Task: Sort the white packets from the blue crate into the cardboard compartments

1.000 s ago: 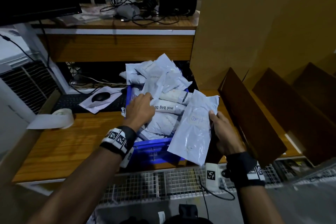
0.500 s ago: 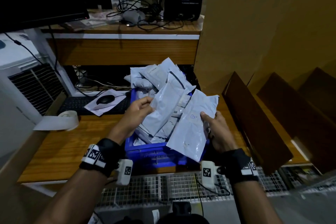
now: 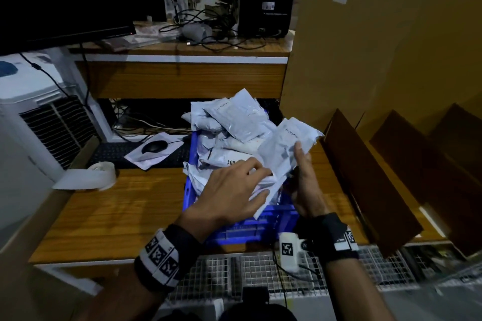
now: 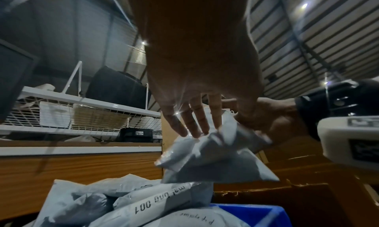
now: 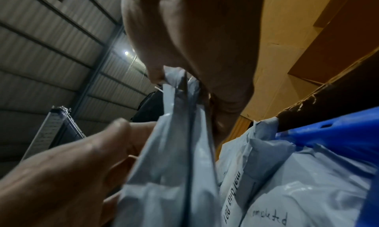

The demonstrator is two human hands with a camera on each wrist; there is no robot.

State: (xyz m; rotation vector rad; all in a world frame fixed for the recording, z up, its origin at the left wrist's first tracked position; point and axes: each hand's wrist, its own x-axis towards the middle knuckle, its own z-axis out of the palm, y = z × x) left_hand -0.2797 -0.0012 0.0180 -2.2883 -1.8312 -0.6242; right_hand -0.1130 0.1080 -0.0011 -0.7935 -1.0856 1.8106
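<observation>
Head view is showing both hands over the blue crate (image 3: 236, 229), which is sitting on the wooden table (image 3: 109, 214) heaped with white packets (image 3: 229, 122). The right hand (image 3: 306, 185) is pinching a held packet (image 3: 283, 148) between thumb and fingers, keeping it tilted above the crate's right side. The left hand (image 3: 229, 190) is lying spread, its straight fingers (image 4: 192, 122) touching that packet's lower part. The cardboard compartments (image 3: 391, 164) are standing just right of the crate
</observation>
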